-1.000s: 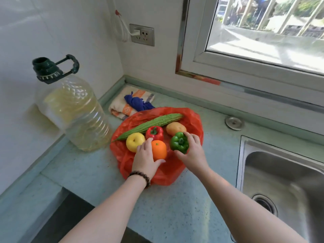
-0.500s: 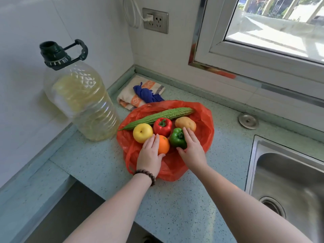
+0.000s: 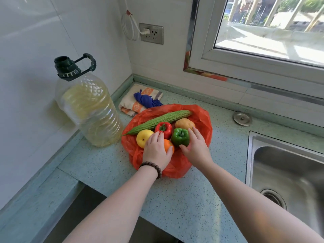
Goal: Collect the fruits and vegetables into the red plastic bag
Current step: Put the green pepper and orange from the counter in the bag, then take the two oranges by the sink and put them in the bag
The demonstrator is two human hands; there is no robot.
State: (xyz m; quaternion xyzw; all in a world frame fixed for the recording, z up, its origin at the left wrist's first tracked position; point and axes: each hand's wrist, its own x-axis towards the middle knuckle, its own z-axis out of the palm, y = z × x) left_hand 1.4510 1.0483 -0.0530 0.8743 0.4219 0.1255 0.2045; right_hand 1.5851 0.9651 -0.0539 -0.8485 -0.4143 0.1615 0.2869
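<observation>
Here both hands (image 3: 157,151) rest palm-down on produce (image 3: 180,139).

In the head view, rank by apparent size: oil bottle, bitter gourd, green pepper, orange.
Largest to smallest:
1. oil bottle
2. bitter gourd
3. green pepper
4. orange, though the left hand partly covers it, so its rank is unsure.

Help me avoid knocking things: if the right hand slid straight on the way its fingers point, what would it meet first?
Probably the potato, just beyond the right hand's fingertips.
</observation>
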